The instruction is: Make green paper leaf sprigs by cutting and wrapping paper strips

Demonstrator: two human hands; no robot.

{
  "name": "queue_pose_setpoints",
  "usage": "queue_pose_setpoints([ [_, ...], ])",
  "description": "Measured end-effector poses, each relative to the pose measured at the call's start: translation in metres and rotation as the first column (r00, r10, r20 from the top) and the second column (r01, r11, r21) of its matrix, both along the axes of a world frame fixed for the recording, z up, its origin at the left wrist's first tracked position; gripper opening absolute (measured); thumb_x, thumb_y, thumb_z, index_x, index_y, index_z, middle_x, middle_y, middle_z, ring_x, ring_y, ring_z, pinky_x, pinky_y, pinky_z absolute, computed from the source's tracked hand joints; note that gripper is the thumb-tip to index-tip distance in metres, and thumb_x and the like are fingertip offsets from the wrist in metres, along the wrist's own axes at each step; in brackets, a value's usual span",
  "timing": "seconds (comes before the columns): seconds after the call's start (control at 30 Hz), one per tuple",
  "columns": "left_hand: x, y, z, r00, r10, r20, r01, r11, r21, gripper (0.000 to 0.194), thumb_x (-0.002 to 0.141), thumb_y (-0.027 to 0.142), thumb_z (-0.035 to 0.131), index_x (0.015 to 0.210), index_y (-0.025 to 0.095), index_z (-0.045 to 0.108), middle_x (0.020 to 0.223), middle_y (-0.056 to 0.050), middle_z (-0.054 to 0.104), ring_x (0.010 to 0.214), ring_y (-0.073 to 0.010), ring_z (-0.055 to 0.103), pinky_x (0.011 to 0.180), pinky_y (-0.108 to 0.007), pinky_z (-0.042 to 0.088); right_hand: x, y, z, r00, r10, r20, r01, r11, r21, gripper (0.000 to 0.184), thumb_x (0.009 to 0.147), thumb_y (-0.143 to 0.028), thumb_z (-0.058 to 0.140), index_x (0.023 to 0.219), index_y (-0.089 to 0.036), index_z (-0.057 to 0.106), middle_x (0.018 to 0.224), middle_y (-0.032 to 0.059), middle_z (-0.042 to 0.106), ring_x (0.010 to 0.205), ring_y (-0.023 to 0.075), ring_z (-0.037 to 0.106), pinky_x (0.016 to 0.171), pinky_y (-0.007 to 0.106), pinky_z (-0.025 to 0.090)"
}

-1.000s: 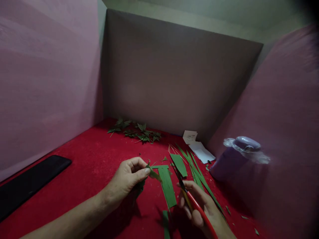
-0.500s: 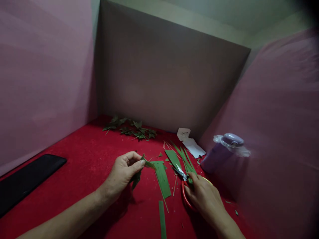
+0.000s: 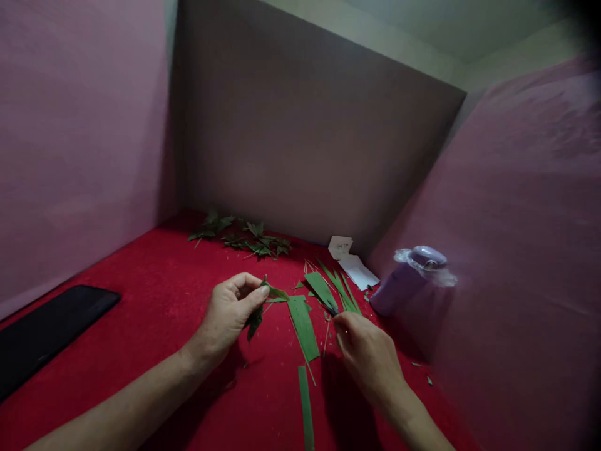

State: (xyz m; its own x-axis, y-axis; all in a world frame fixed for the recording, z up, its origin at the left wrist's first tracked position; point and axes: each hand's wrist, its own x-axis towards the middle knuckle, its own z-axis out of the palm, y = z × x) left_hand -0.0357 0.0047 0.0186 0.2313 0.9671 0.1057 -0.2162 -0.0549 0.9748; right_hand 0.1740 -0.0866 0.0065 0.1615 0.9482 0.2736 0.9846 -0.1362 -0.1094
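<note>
My left hand [image 3: 231, 308] pinches a crumpled green leaf [image 3: 255, 321] between thumb and fingers. Part of this leaf hangs below the fingers, and a narrow piece points right toward a broad cut leaf strip [image 3: 304, 327] on the red cloth. To the right, my right hand [image 3: 366, 351] is closed around the scissors [image 3: 333, 308]. Only a dark bit of them shows past the fingertips; the handles are hidden by the hand. Just beyond that tip lies another wide green leaf piece [image 3: 319, 288]. A thin leaf strip [image 3: 305, 407] lies nearer to me.
Leafy sprigs [image 3: 256, 241] lie at the back of the red cloth [image 3: 154, 294]. White papers [image 3: 358, 271] and long narrow leaves [image 3: 346, 291] are at the back right, beside a purple container [image 3: 399, 285] with clear plastic. A black phone-like slab [image 3: 61, 332] lies at left.
My right hand has moved slightly left and turned with the scissors; their red handle and spread blades no longer show. My left hand keeps its pinch on the leaf. The view has shifted slightly.
</note>
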Motion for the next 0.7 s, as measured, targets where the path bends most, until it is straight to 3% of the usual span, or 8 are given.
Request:
queue_pose_setpoints([
  [0.2,-0.007,0.01,0.003,0.988,0.135,0.072,-0.137,0.99,0.025,0.02,0.063,0.03,0.072,0.066,0.014,0.061,0.049,0.006,0.053,0.044,-0.0054,0.044,0.042,-0.015,0.036,0.003,0.012,0.003,1.0,-0.025,-0.016,0.024,0.999,-0.033,0.02,0.084,-0.018,0.045,0.075,-0.023,0.062,0.073,0.001,0.069,0.066,0.0166,0.064,0.053,0.024,0.033],
  [0.43,-0.013,0.019,0.01,0.94,0.23,0.25,-0.238,0.971,0.0,0.017,0.062,0.023,0.074,0.07,0.015,0.061,0.051,0.007,0.056,0.043,-0.0048,0.048,0.043,-0.014,0.038,-0.004,0.035,0.006,1.0,-0.02,-0.019,0.019,0.998,-0.067,0.021,0.085,-0.022,0.046,0.08,-0.024,0.066,0.076,0.0015,0.071,0.072,0.0166,0.065,0.056,0.023,0.035],
  [0.57,-0.012,0.018,0.01,0.947,0.21,0.244,-0.217,0.976,0.002,0.016,0.063,0.023,0.073,0.07,0.015,0.061,0.051,0.007,0.056,0.043,-0.004,0.047,0.042,-0.013,0.037,0.024,0.065,0.015,0.991,-0.128,0.027,0.13,0.987,-0.092,0.019,0.087,-0.023,0.048,0.088,-0.024,0.067,0.084,0.0035,0.07,0.081,0.0193,0.064,0.061,0.025,0.041],
  [0.7,-0.01,0.017,0.005,0.964,0.157,0.216,-0.157,0.987,-0.021,0.017,0.064,0.026,0.073,0.07,0.014,0.061,0.052,0.007,0.056,0.044,-0.004,0.048,0.043,-0.013,0.037,0.06,0.097,0.016,0.969,-0.231,0.085,0.242,0.959,-0.147,0.024,0.089,-0.029,0.052,0.111,-0.018,0.055,0.113,0.0067,0.058,0.094,0.0192,0.059,0.078,0.038,0.05],
])
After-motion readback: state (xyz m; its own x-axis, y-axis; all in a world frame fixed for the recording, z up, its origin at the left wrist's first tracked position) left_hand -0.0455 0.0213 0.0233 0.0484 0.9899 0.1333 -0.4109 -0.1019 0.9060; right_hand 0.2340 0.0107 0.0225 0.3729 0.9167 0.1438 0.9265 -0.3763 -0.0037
